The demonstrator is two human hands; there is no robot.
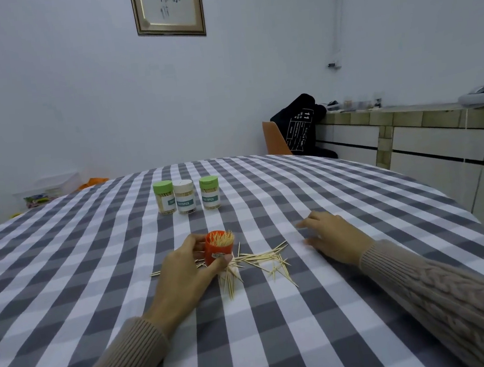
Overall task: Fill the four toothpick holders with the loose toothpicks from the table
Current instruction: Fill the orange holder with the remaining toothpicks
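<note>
the orange toothpick holder (218, 247) stands open-topped near the middle of the worktop (63, 264), a tuft of toothpicks sticking out of its mouth. the left hand (184, 268) grips it, thumb curled across its front low down and fingers wrapped behind its left side. just right of it and toward the near edge lies one scatter of loose toothpicks (261, 259), fanned over the checked cloth, with a few more poking out to the left past the left hand; they are too many and too tangled to count.

the right hand (331, 238) hovers or rests to the right of the scatter, fingers spread and relaxed, holding nothing; it is blurred, so whether it touches the cloth cannot be told.

further toward the far edge stand three more holders in a row, close together, all capped and showing toothpicks through clear walls: a left green-lidded holder (164, 197), a white-lidded holder (184, 197) in the middle, and a right green-lidded holder (210, 192). that makes four holders in all, one open and three closed.

both arms wear beige knitted sleeves (446, 290). beyond the far right corner of the worktop are one orange chair (275, 141) with a dark garment (300, 122) over it and a tiled counter (408, 117). one framed picture (167, 7) hangs on the wall.
</note>
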